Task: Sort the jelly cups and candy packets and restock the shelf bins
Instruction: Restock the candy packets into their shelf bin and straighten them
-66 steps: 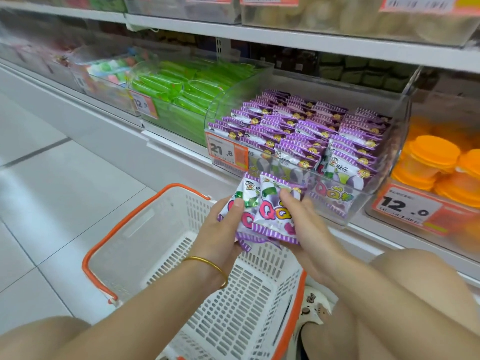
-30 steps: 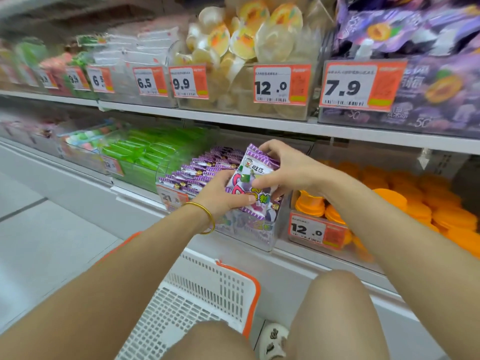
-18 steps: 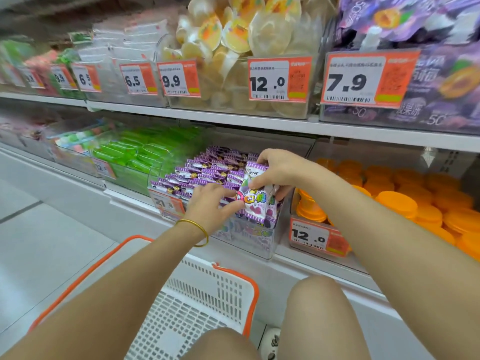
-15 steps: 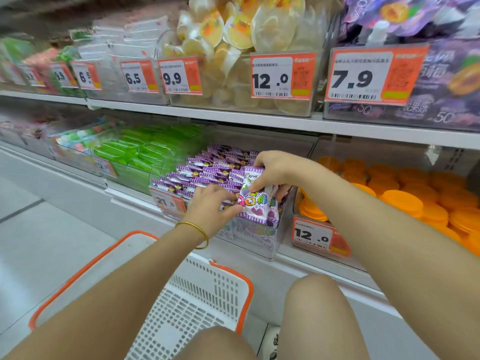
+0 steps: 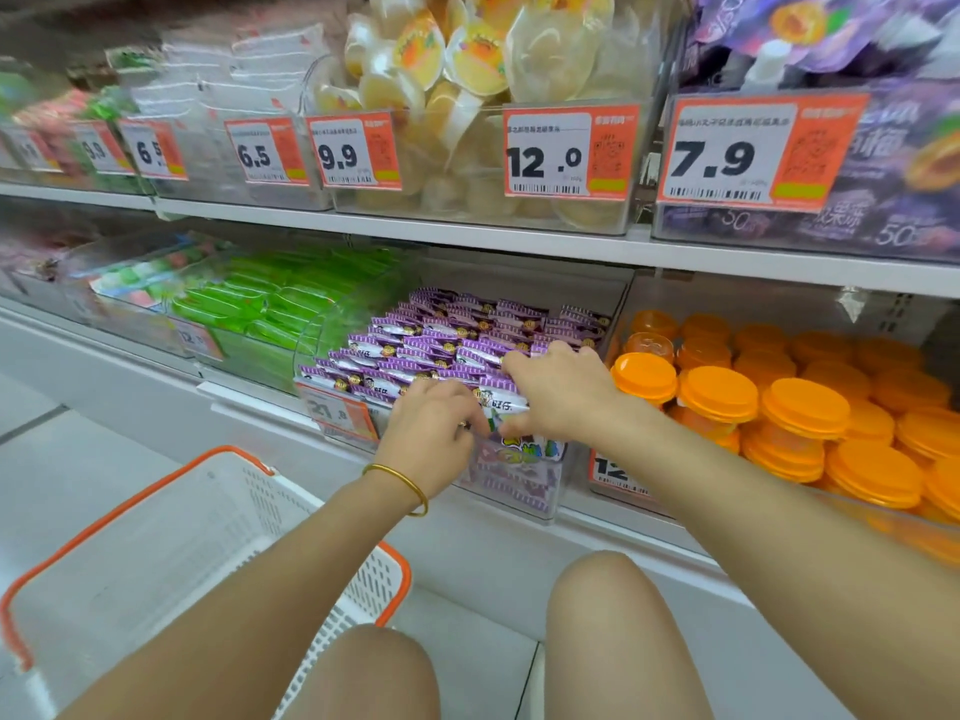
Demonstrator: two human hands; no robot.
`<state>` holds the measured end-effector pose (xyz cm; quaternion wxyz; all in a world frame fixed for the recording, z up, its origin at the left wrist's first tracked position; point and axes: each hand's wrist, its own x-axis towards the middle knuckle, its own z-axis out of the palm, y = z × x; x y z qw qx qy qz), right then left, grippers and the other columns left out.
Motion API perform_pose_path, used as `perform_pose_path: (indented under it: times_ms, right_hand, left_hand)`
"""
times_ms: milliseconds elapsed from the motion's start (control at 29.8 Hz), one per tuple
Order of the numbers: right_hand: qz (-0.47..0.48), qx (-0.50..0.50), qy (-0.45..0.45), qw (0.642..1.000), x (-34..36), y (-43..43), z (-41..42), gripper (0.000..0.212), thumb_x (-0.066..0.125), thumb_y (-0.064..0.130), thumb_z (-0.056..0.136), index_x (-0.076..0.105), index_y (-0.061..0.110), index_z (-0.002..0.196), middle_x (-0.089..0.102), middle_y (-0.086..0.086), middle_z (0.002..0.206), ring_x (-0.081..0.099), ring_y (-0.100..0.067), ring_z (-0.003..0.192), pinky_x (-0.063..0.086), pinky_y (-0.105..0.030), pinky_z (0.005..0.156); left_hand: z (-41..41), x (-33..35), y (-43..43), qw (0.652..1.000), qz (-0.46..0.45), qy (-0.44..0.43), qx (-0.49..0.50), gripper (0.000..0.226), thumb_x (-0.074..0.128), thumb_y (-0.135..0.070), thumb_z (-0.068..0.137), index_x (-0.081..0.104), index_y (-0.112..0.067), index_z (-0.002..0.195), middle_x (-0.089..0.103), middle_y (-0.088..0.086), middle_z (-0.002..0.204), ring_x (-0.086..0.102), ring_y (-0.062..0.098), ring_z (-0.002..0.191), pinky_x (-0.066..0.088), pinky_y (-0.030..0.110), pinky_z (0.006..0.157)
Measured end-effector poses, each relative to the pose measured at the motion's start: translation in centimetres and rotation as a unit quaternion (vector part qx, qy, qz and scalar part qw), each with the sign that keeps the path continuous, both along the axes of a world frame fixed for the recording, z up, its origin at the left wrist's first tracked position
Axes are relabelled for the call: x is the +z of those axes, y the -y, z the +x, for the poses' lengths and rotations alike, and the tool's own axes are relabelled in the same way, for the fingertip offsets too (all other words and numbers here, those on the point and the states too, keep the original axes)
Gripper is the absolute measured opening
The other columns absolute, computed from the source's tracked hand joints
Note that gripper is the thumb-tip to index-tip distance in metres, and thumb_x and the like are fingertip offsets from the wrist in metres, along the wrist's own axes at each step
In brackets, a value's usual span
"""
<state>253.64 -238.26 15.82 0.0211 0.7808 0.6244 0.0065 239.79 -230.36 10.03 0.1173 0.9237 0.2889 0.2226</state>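
I am facing the lower shelf [image 5: 244, 407], with the white basket [image 5: 280, 522] on the floor down to my left. Ahead sits the clear bin [image 5: 519, 496] holding rows of purple candy packets [image 5: 441, 335]. The orange-lidded jelly cups [image 5: 805, 407] are stacked just beside it on the right.

Both hands are at the bin's front right corner. My right hand [image 5: 558, 392] pinches the top edge of one candy packet [image 5: 501, 402] between thumb and fingers. My left hand [image 5: 431, 433] has its fingers curled against that packet's left side, so both are gripping it. The packet stands upright, partly down into the front row behind the bin's front wall.

That front row looks tight to me. If I press down hard, the packet may buckle, or its neighbours may tip forward over the wall and drop toward the basket. If my left fingers are wedged in beside it, pulling them out carelessly could drag the packet back up. The price tag [image 5: 337, 413] on the bin front is near my left wrist, and the gold bangle [image 5: 400, 480] could snag it.
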Motion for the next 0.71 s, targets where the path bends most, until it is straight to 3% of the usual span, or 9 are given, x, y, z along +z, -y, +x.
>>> perform_pose_path:
  times_ms: [134, 201, 302, 369, 470, 537, 638, 705]
  right_hand:
    - [-0.091, 0.013, -0.015, 0.996, 0.6, 0.3, -0.1, 0.044, 0.035, 0.058, 0.095, 0.04, 0.016, 0.104, 0.051, 0.005, 0.082, 0.051, -0.023, 0.087, 0.031, -0.046, 0.093]
    - [-0.12, 0.039, 0.003, 0.992, 0.5, 0.3, -0.8, 0.04, 0.023, 0.054, 0.099, 0.036, 0.016, 0.096, 0.045, 0.005, 0.074, 0.044, -0.021, 0.077, 0.033, -0.046, 0.088]
    - [-0.167, 0.048, -0.015, 0.985, 1.3, 0.3, -0.8, 0.043, 0.021, 0.044, 0.102, 0.049, 0.012, 0.101, 0.052, 0.0, 0.078, 0.049, -0.022, 0.076, 0.039, -0.044, 0.084]
    - [-0.153, 0.015, -0.078, 0.985, 2.7, 0.1, 0.5, 0.036, 0.029, 0.035, 0.101, 0.054, 0.01, 0.11, 0.06, -0.006, 0.099, 0.054, -0.026, 0.091, 0.044, -0.041, 0.086]
    - [-0.063, -0.006, -0.101, 0.993, 4.4, -0.6, 2.3, 0.035, 0.04, 0.009, 0.095, 0.054, 0.013, 0.127, 0.055, -0.007, 0.13, 0.051, -0.023, 0.119, 0.043, -0.036, 0.098]
    - [-0.055, -0.005, -0.08, 0.995, 4.6, -1.2, 2.6, 0.037, 0.044, -0.001, 0.092, 0.06, 0.013, 0.123, 0.058, -0.005, 0.128, 0.052, -0.021, 0.118, 0.045, -0.032, 0.095]
    - [-0.105, -0.018, -0.04, 0.993, 2.8, -2.4, 2.7, 0.029, 0.051, 0.0, 0.089, 0.069, 0.012, 0.108, 0.065, -0.006, 0.114, 0.059, -0.026, 0.106, 0.052, -0.036, 0.082]
    - [-0.129, -0.036, -0.033, 0.99, 1.8, -3.2, 3.2, 0.024, 0.053, 0.001, 0.087, 0.071, 0.009, 0.101, 0.068, -0.008, 0.107, 0.062, -0.027, 0.099, 0.053, -0.036, 0.075]
  left_hand:
    - [0.1, 0.8, -0.8, 0.996, -0.024, 0.091, -0.001, 0.026, 0.044, -0.009, 0.072, 0.063, -0.026, 0.079, 0.061, -0.007, 0.09, 0.05, 0.025, 0.094, 0.037, 0.034, 0.082]
    - [0.8, 1.3, -1.1, 0.993, -0.051, 0.108, -0.001, 0.026, 0.048, -0.009, 0.084, 0.064, -0.021, 0.101, 0.062, -0.002, 0.105, 0.048, 0.023, 0.105, 0.037, 0.034, 0.089]
    - [1.6, 1.9, -1.3, 0.994, -0.08, 0.05, -0.046, 0.035, 0.041, -0.024, 0.096, 0.055, -0.024, 0.128, 0.06, -0.002, 0.119, 0.044, 0.018, 0.117, 0.034, 0.038, 0.098]
    - [1.9, 1.7, -1.7, 0.994, -0.073, -0.016, -0.077, 0.035, 0.035, -0.026, 0.1, 0.054, -0.03, 0.129, 0.059, -0.008, 0.118, 0.043, 0.013, 0.117, 0.03, 0.035, 0.095]
    - [1.8, 1.8, -2.6, 0.99, -0.075, -0.055, -0.109, 0.043, 0.028, -0.034, 0.093, 0.058, -0.032, 0.123, 0.059, -0.013, 0.116, 0.043, 0.009, 0.115, 0.029, 0.034, 0.097]
    - [1.8, 2.0, -3.1, 0.987, -0.08, -0.06, -0.127, 0.048, 0.029, -0.036, 0.084, 0.06, -0.03, 0.119, 0.059, -0.013, 0.113, 0.045, 0.009, 0.113, 0.031, 0.036, 0.099]
    - [1.8, 1.7, -3.5, 0.982, -0.093, -0.039, -0.157, 0.046, 0.033, -0.037, 0.079, 0.063, -0.023, 0.11, 0.06, -0.008, 0.105, 0.051, 0.012, 0.104, 0.037, 0.036, 0.094]
    - [2.0, 1.4, -3.5, 0.977, -0.123, -0.008, -0.175, 0.043, 0.034, -0.034, 0.077, 0.064, -0.017, 0.102, 0.06, -0.005, 0.097, 0.052, 0.01, 0.092, 0.041, 0.026, 0.085]
